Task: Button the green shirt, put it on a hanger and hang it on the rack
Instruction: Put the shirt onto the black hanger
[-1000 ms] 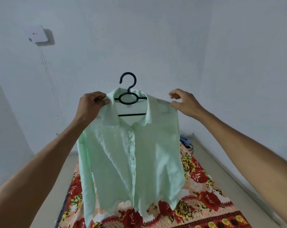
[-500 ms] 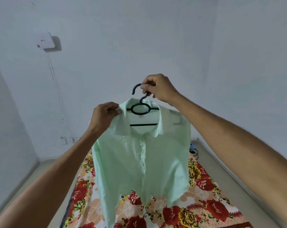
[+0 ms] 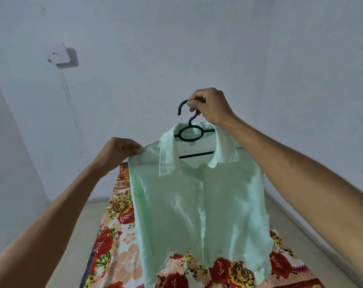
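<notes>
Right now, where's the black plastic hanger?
Head view, centre: black plastic hanger inside the pale green shirt, hook pinched by the right hand; left hand pinches the shirt's shoulder.

Pale mint-green shirt (plain all over) on a black hanger under the fingers of the right hand; far below them, a mat with red, yellow and peach flowers; white walls

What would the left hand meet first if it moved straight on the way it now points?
Probably the collar of the green shirt, just beyond the shoulder that the left hand pinches; depth is unclear.
</notes>
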